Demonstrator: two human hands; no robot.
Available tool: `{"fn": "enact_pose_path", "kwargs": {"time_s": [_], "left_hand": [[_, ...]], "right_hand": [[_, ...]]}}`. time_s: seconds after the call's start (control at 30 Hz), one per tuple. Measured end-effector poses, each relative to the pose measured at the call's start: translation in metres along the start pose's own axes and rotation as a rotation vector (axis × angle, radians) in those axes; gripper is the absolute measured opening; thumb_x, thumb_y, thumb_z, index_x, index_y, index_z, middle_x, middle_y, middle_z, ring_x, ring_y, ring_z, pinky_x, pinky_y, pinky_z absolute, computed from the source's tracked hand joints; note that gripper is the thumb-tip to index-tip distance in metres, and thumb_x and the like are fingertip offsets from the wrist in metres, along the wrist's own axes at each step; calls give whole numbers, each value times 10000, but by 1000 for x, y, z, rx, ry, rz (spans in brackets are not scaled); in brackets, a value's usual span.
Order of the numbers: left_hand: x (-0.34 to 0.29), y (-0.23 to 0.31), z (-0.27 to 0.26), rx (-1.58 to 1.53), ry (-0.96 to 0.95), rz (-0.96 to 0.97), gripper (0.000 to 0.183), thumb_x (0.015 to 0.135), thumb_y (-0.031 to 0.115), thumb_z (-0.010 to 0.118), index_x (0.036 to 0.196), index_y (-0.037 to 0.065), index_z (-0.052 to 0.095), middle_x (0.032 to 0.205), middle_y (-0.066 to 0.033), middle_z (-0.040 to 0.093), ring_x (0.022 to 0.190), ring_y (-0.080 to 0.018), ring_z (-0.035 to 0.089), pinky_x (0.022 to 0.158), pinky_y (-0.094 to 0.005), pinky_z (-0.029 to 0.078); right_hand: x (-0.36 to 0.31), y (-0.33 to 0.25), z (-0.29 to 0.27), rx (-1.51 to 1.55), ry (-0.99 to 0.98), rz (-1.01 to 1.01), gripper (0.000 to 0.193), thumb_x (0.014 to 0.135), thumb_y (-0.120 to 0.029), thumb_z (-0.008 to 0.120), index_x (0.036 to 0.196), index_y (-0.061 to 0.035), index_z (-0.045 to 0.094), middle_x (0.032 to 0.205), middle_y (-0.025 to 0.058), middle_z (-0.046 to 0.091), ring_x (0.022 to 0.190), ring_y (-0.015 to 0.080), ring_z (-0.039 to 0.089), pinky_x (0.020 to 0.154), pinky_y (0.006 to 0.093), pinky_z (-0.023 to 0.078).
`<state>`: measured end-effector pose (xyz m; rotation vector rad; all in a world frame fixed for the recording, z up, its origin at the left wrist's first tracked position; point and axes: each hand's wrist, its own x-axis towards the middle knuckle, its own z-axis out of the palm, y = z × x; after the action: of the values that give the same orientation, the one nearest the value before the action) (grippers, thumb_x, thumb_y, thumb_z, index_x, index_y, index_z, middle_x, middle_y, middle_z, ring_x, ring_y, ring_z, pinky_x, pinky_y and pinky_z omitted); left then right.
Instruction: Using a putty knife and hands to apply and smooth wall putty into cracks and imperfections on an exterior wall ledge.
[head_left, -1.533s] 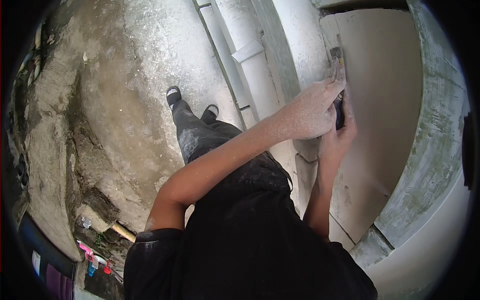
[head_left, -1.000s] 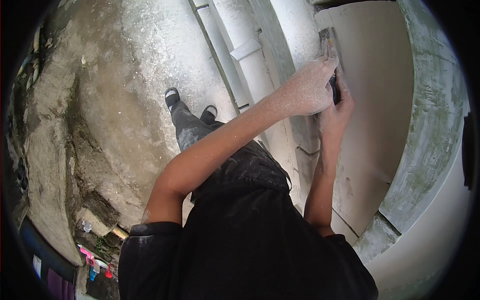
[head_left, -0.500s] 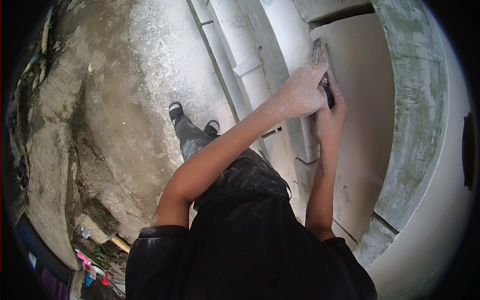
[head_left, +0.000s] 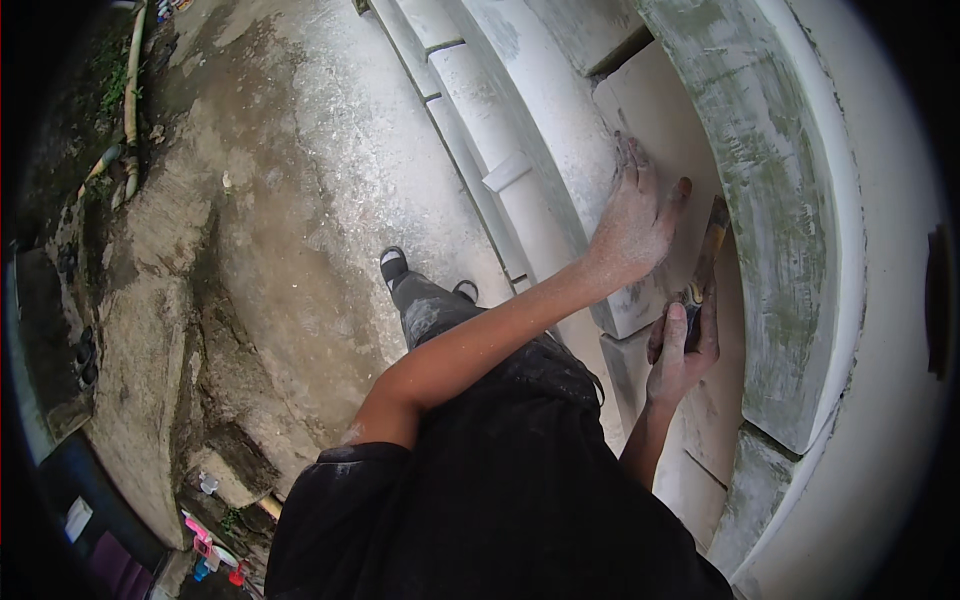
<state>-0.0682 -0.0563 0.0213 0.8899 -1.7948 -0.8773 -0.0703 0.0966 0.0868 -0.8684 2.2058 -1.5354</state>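
My left hand [head_left: 632, 225] is dusted with white powder. Its fingers are stretched out and lie along the edge of a pale block [head_left: 655, 120], with the thumb apart. Lower and to the right, my right hand [head_left: 683, 355] is closed around a narrow hand tool [head_left: 708, 250]. The tool has a dark grip and a brownish-yellow shaft pointing up and away from me; its exact kind does not show clearly. A gap separates the tool from my left hand.
Greenish-grey smeared panels [head_left: 765, 200] curve along the right. Stepped pale blocks [head_left: 485, 100] run up the middle, with a small white piece [head_left: 507, 171] on them. White dust covers the concrete floor [head_left: 365, 140]. Pipes [head_left: 132, 110] and a rough ledge [head_left: 145, 330] are at left.
My hands have parted. The right hand has drawn the tool back towards me and right, while the left has let go and spread its fingers on the block. The view has shifted.
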Motion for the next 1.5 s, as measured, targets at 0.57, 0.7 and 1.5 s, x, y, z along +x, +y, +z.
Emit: {"fn": "enact_pose_path", "kwargs": {"time_s": [0.57,0.7,1.5], "left_hand": [[45,-71,-59,608,-213,199,619,982,275,445,1403,-173,372,1485,-344,373,1422,-449,330,1201,-479,251],[-20,-19,-39,430,-346,229,646,957,274,497,1383,-197,375,1473,-379,346,1409,-479,318,1193,-499,247],[-133,42,-14,376,-517,311,715,962,345,510,1395,-199,345,1486,-429,265,1431,-512,248,1201,-522,205]], "right_hand": [[-21,27,-34,-73,69,-130,549,960,-165,625,1445,38,468,680,11,548,485,45,420,432,210,329],[-28,50,-52,-220,75,-217,559,955,-173,633,1446,38,466,716,15,565,494,42,430,433,208,331],[-109,47,-78,80,162,-31,457,947,-56,628,1393,6,554,919,46,636,737,79,515,673,218,446]]}}
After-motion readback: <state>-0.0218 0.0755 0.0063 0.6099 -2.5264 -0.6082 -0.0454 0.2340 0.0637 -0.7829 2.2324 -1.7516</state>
